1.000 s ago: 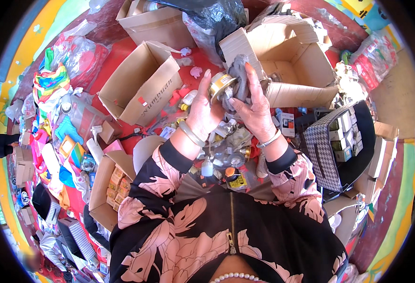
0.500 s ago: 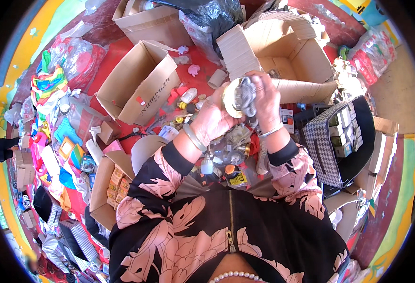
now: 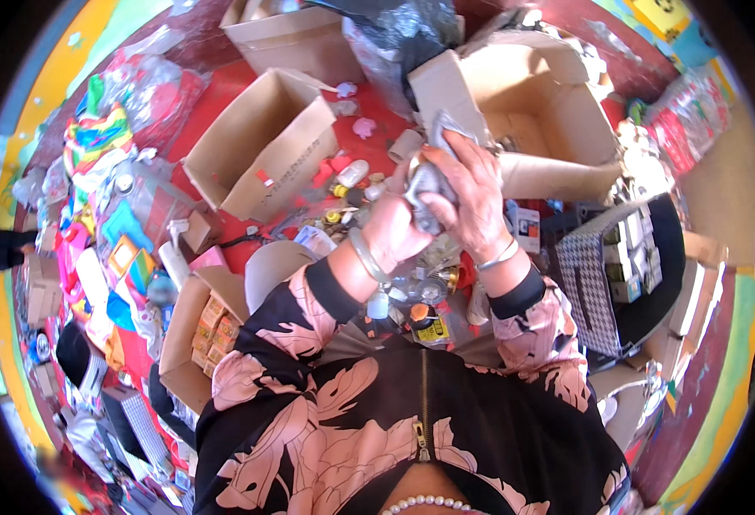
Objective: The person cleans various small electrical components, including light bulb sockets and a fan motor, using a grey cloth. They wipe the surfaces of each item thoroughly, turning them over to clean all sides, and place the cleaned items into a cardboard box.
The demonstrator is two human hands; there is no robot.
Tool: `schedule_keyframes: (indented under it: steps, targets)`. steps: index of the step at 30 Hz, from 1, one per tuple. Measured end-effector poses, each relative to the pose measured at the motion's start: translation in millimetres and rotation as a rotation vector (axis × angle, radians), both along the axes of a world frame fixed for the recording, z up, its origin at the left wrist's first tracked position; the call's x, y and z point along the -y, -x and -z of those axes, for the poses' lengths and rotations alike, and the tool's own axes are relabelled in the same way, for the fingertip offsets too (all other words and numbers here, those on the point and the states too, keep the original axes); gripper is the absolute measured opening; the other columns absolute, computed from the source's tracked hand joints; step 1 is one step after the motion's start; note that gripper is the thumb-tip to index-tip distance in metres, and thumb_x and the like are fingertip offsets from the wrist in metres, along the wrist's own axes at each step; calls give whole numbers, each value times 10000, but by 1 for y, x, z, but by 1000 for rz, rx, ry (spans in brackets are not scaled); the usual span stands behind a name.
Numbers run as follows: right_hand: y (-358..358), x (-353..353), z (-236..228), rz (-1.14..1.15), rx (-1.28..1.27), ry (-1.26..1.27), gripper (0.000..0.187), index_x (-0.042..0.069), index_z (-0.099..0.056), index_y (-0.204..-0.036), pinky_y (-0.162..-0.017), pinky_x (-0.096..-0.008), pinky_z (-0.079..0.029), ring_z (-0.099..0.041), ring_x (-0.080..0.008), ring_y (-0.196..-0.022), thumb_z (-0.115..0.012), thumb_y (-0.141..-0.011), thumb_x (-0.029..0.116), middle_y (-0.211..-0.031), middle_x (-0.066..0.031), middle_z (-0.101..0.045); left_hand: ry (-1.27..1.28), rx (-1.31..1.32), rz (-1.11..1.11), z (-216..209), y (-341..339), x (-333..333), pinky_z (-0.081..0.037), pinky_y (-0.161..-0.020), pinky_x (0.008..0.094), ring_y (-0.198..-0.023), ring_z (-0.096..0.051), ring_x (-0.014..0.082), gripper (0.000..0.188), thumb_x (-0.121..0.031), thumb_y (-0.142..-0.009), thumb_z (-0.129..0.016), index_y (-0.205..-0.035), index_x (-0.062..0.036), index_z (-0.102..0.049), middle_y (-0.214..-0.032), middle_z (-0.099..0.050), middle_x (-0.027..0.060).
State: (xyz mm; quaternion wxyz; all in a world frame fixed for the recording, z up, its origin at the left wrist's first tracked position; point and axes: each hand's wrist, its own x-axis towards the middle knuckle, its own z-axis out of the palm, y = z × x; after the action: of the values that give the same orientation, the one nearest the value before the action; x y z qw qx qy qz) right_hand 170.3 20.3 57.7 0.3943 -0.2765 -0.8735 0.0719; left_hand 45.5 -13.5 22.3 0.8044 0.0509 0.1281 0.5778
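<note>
1. Watching through the head camera, I see both bare hands raised together over the clutter, a gray cloth [image 3: 433, 182] bunched between them.
2. My view has the right hand [image 3: 470, 196] bent over the cloth, fingers curled across its top and thumb pressed against its near side.
3. I find the left hand [image 3: 389, 230] against the cloth's left side; its fingers are blurred and partly hidden, so I cannot tell how they are closed.
4. Whatever the cloth covers is too blurred for me to name.
5. Beyond the hands I see two open cardboard boxes, the left one [image 3: 296, 176] tilted and the right one [image 3: 557, 178] with its flaps out.
6. To the right I have a houndstooth storage box [image 3: 588, 287] holding small cartons [image 3: 630, 249]; nearer the body, a white bottle [image 3: 377, 305].
</note>
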Motion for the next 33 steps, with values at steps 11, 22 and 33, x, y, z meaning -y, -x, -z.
schedule_keyframes:
  steps: [11, 22, 33]
  targets:
    - [-37, -50, 29, -116, -1381, 1291, 194, 24, -585, -977, -790, -311, -503, -611, -189, -848, -477, -921, 176, -926, -60, -631, 62, -412, -448, 9, 75, -41, -438, -487, 253, -651, -542, 125, 471, -574, -891, -367, -1047, -162, -533, -810, -578, -4]
    - [-63, -43, 39, 47, -1351, 1397, 218, 13, -599, -987, -771, -311, -504, -615, -179, -839, -481, -924, 185, -920, -63, -645, 846, -2054, -537, 108, 327, -79, -458, -846, 388, -1001, -588, 333, 633, -496, -770, -596, -1055, 69, -584, -1072, -588, 255]
    - [-65, -41, 45, 75, -1293, 1449, 214, 12, -590, -1035, -818, -331, -495, -607, -185, -885, -476, -924, 154, -970, -67, -636, 564, -2551, 612, 228, 401, -79, -413, -917, 390, -1094, -521, 322, 424, -337, -888, -369, -1093, -49, -602, -1153, -550, 194]
